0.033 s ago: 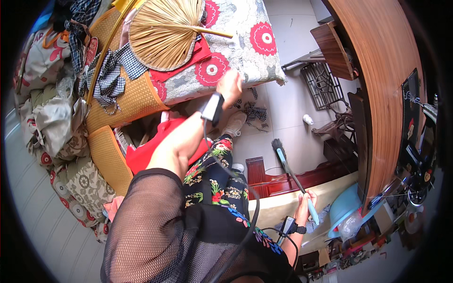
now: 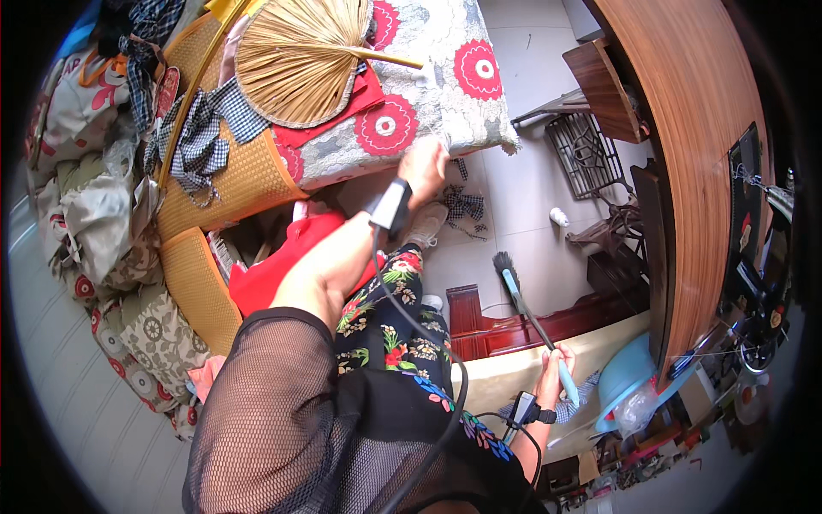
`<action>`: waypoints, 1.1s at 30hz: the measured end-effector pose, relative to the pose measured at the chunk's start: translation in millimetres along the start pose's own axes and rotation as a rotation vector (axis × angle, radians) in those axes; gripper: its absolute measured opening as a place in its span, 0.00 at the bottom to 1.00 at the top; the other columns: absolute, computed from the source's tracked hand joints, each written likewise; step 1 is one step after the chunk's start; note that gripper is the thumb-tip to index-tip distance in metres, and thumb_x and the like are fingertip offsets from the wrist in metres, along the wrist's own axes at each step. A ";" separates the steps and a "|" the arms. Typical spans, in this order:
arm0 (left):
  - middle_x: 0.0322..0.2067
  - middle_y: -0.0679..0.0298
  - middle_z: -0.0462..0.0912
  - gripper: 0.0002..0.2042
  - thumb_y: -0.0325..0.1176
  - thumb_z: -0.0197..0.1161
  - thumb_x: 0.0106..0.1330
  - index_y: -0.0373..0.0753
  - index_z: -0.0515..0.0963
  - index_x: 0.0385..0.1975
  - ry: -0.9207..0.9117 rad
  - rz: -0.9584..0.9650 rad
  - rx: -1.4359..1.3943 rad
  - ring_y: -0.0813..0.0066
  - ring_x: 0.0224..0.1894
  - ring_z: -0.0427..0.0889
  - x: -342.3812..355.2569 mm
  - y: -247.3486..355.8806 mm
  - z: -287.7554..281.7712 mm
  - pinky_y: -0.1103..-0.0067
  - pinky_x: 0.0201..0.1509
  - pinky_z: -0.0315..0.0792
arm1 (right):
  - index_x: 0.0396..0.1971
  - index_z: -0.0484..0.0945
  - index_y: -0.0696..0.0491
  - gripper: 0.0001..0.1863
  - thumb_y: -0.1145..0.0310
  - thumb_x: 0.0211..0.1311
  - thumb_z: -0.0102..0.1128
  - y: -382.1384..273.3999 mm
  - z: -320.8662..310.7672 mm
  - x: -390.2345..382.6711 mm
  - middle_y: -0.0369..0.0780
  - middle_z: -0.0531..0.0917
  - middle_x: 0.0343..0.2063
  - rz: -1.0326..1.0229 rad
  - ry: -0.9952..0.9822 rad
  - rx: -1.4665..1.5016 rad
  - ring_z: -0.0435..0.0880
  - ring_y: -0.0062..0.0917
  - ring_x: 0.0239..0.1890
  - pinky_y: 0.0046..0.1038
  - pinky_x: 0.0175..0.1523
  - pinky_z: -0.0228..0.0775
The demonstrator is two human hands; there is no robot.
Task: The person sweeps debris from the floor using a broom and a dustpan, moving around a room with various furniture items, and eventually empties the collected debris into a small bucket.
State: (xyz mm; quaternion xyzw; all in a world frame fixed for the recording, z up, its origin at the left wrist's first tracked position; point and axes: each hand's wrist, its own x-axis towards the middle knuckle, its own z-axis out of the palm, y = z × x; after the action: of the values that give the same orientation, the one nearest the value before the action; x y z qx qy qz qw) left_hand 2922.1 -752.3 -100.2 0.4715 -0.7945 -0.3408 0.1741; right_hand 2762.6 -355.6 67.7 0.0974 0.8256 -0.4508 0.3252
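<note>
My left hand is at the near edge of the patterned tablecloth, its fingers curled together. Whether they pinch the cloth or something small is hidden. Down at the right, my right hand grips a long brush by its light blue handle. The brush's dark bristles point away from me, over the floor. On the tablecloth lies a round palm-leaf fan, partly covering a folded red cloth.
Woven orange mats, checked fabric strips and piled cushions fill the left. A red cloth is beside my legs. Fabric scraps and a white spool lie on the floor. A wooden sewing table stands right, near a blue basin.
My left hand has shifted slightly toward me and to the right along the tablecloth's edge. My right hand and the brush have stayed where they were.
</note>
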 end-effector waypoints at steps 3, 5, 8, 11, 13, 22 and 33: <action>0.24 0.54 0.72 0.03 0.29 0.55 0.53 0.37 0.70 0.24 -0.207 -0.087 -0.060 0.55 0.30 0.72 -38.1 23.8 15.1 0.68 0.35 0.68 | 0.40 0.67 0.53 0.09 0.71 0.59 0.51 -2.2 5.1 -1.8 0.34 0.69 0.38 -0.011 0.011 0.009 0.69 0.15 0.36 0.16 0.41 0.65; 0.29 0.52 0.73 0.06 0.27 0.54 0.52 0.37 0.70 0.30 -0.385 -0.134 -0.030 0.53 0.34 0.74 -56.2 29.5 18.8 0.66 0.37 0.69 | 0.40 0.67 0.56 0.10 0.73 0.58 0.50 -2.5 7.6 -8.9 0.35 0.69 0.35 -0.023 0.032 0.010 0.69 0.15 0.34 0.16 0.40 0.65; 0.37 0.51 0.72 0.16 0.26 0.54 0.50 0.39 0.66 0.41 -0.265 -0.028 0.016 0.52 0.37 0.74 -83.4 33.2 33.3 0.66 0.38 0.69 | 0.40 0.67 0.56 0.10 0.73 0.58 0.51 2.1 2.8 -15.4 0.35 0.69 0.34 -0.049 -0.019 0.077 0.69 0.15 0.34 0.17 0.41 0.65; 0.37 0.52 0.72 0.17 0.25 0.55 0.50 0.39 0.67 0.43 -0.488 -0.072 0.112 0.54 0.38 0.75 -91.6 52.2 20.1 0.66 0.39 0.70 | 0.40 0.67 0.55 0.10 0.73 0.58 0.51 23.0 -16.9 -18.2 0.34 0.69 0.34 -0.075 -0.032 0.096 0.69 0.15 0.33 0.16 0.40 0.66; 0.38 0.53 0.73 0.19 0.25 0.56 0.48 0.41 0.68 0.43 -0.646 -0.122 0.179 0.55 0.40 0.74 -91.8 50.9 23.8 0.68 0.40 0.70 | 0.40 0.66 0.53 0.10 0.73 0.58 0.51 27.0 -24.8 -22.8 0.34 0.68 0.34 -0.088 -0.053 0.106 0.69 0.14 0.31 0.16 0.39 0.66; 0.44 0.56 0.67 0.26 0.29 0.56 0.51 0.53 0.63 0.53 -0.383 -0.001 0.404 0.55 0.45 0.70 -39.6 30.3 -10.4 0.68 0.47 0.68 | 0.40 0.66 0.53 0.10 0.71 0.59 0.52 42.0 -44.2 -41.0 0.34 0.66 0.35 -0.078 -0.028 0.127 0.66 0.15 0.36 0.17 0.42 0.65; 0.44 0.63 0.70 0.26 0.45 0.64 0.47 0.44 0.67 0.46 -0.375 0.166 0.867 0.67 0.54 0.64 118.2 -47.7 -93.3 0.55 0.58 0.50 | 0.41 0.67 0.53 0.11 0.71 0.58 0.52 30.4 -25.2 -22.8 0.32 0.67 0.32 -0.059 -0.018 -0.039 0.68 0.12 0.29 0.15 0.39 0.66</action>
State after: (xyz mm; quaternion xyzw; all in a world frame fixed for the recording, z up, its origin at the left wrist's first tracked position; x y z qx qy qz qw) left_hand 2949.4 -905.5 -73.3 0.3659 -0.9161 -0.0420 -0.1582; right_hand 2782.7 -314.8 70.9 0.0628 0.8337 -0.4449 0.3210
